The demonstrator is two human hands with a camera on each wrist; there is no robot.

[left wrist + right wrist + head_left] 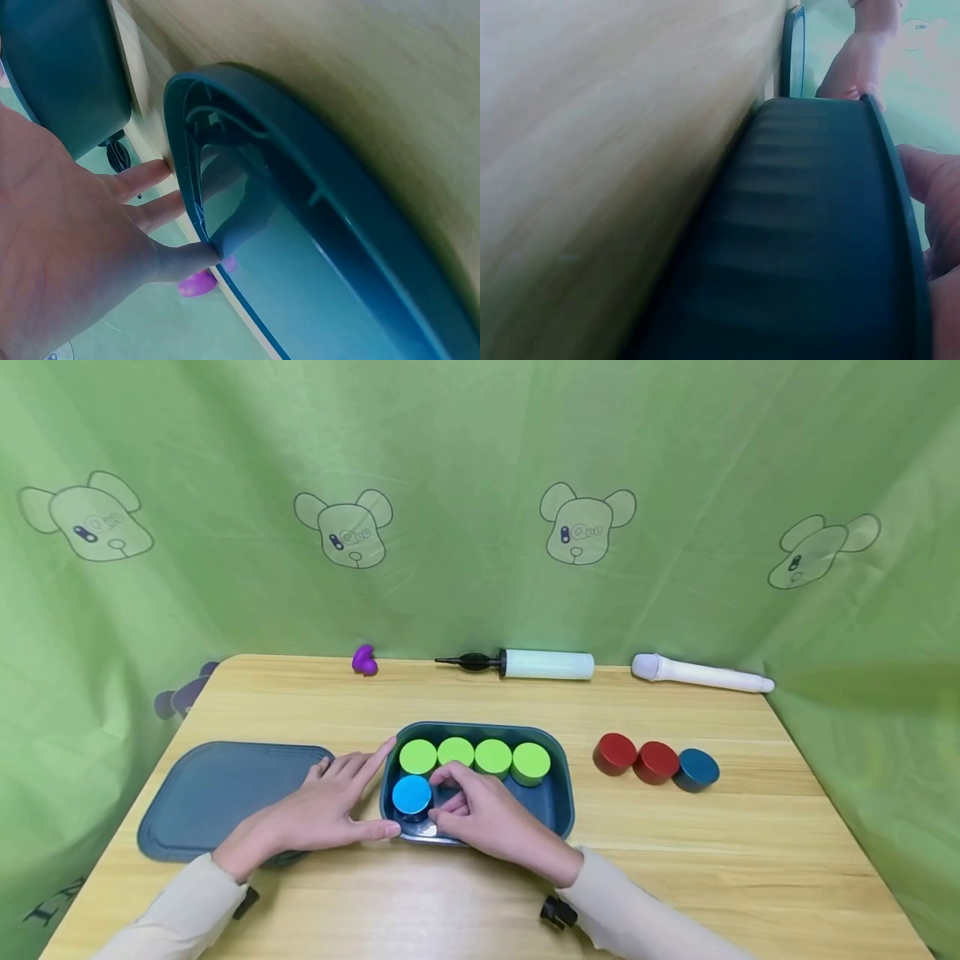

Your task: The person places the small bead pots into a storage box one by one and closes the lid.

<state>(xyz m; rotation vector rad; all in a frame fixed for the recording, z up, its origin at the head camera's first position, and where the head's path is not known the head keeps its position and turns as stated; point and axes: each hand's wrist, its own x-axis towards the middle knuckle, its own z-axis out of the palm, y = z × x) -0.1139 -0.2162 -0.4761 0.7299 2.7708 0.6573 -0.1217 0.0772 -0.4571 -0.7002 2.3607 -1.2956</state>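
A dark teal box (558,752) stands mid-table, with several green-topped round pieces (492,757) in a row along its far side. In its near left corner is a round piece with a shiny blue top (412,795). My right hand (487,810) reaches over the near rim and pinches that blue piece at its right side with thumb and index finger. My left hand (330,806) rests against the box's left end, fingers spread and fairly straight. Under and beside the left hand lies the flat lid (300,247), its ridged rim facing the left wrist camera.
To the right of the box are two red round pieces (615,754) and a dark blue one (697,769). Along the table's back edge lie a purple object (364,660), a hand pump (547,664) and a white microphone-shaped object (701,673). A green curtain (480,510) hangs behind.
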